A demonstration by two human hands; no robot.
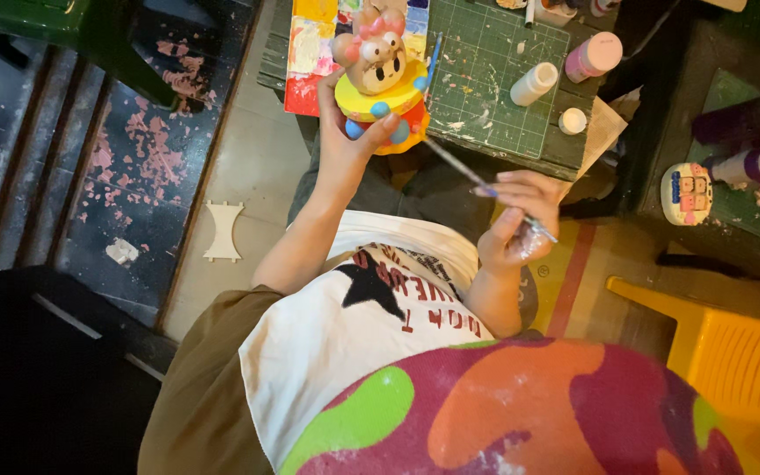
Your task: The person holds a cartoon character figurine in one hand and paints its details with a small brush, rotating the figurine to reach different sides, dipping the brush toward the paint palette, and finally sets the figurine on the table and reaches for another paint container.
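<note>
- Left hand (349, 132) is raised over the near edge of the tabletop (556, 149); its grip is wrapped under and round the base of a figurine (378, 75), thumb on the near side, fingertips showing at the rim; the figurine is upright in the picture, a pink-eared animal on a yellow disc with blue dots.
- Right hand (516, 220) sits lower and to the right, well apart from the figurine; its grip is pinched on a brush (485, 186), fingers curled round the handle.
- The brush's long axis runs on a slant from the right hand up and left; the thin tip end stops just beside the figurine's lower right edge, near the left fingers; whether it touches I cannot tell.
- So the figurine lies up-left of the right grip, along the brush's own line; the left hand is the one on it.
- Behind on the green mat (494, 79): a white bottle (534, 84), a pink bottle (593, 55), a small white cap (573, 120); a paint-smeared palette (314, 48) at left.
</note>
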